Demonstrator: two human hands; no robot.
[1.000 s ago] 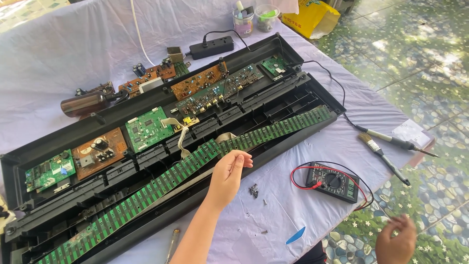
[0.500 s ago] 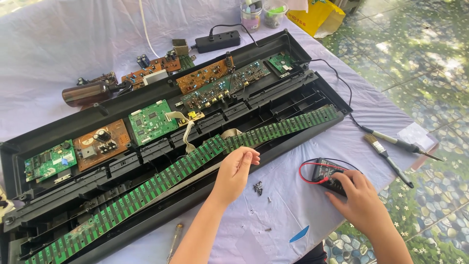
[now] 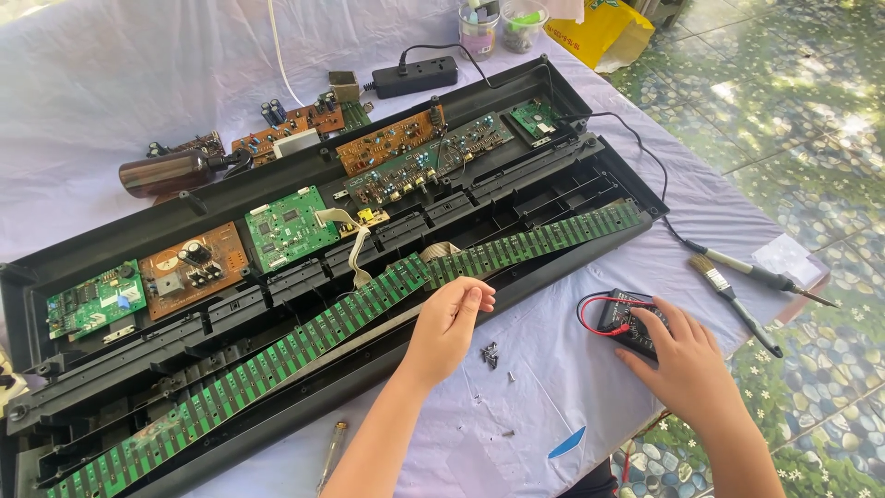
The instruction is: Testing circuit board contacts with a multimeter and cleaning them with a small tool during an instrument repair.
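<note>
Since the earlier frame, right hand [image 3: 678,355] is lying further over the black multimeter [image 3: 627,318], which is sitting on the white cloth [image 3: 553,387] at about four o'clock from the middle of the view. Palm is facing down with the fingers spread wide, covering the meter's lower right part; whether they are gripping it cannot be told. Red and black leads [image 3: 590,309] are looping at the meter's nine o'clock side.

Left hand [image 3: 447,323] is staying where it was, fingers loosely curled (holding nothing visible), with fingertips [image 3: 475,297] touching the front edge of the long green contact board [image 3: 369,300]. That board is running diagonally from seven o'clock to two o'clock across the opened black keyboard case [image 3: 166,217].

Small dark screws [image 3: 489,354] are lying on the cloth between the two hands, near the left wrist. Green and brown circuit boards [image 3: 286,226] are sitting along the case's rear channel. A paintbrush [image 3: 728,288] and a soldering iron [image 3: 761,274] are lying at three o'clock, well apart from the right hand. A brown bottle [image 3: 171,172] is lying at ten o'clock behind the case, and a black power strip [image 3: 415,76] is sitting at twelve o'clock. A screwdriver [image 3: 330,454] is lying at six o'clock beside the left forearm.
</note>
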